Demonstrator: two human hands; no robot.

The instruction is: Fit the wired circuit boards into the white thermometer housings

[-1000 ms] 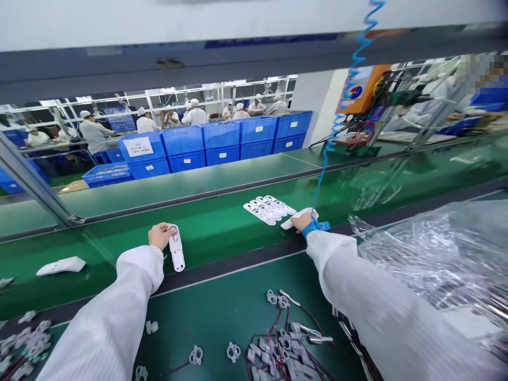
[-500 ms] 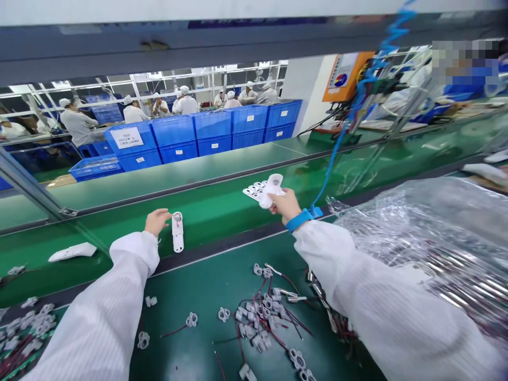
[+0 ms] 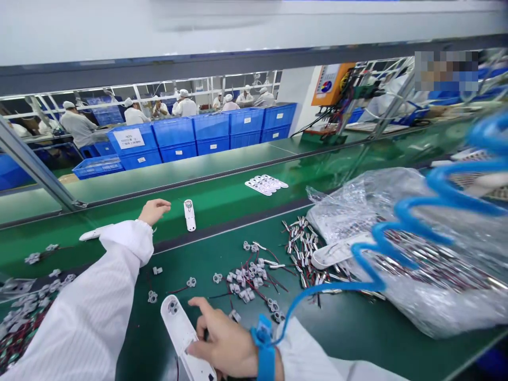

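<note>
Close to me, my right hand (image 3: 226,338) grips a long white plastic housing (image 3: 174,323), thumb on its face and index finger raised. A round opening with a metallic part shows at the housing's upper end; its lower end runs out of view. Some of that hand's fingers are hidden. Over the green belt, my left hand (image 3: 155,211) is open with its fingers stretched to the right, holding nothing visible. Just right of its fingertips, apart from them, lies another white housing (image 3: 190,217) with a small round part at its top.
Small grey connectors with red and black wires (image 3: 246,280) lie on the green bench. A plastic bag of metal parts (image 3: 365,211) is at right. Flat white pieces (image 3: 266,184) sit on the belt (image 3: 222,196). A coiled blue cord (image 3: 333,288) runs to the right wrist strap (image 3: 265,349).
My right hand has come back from the belt to close in front of me with a white housing. My left hand has moved off the housing lying on the belt.
</note>
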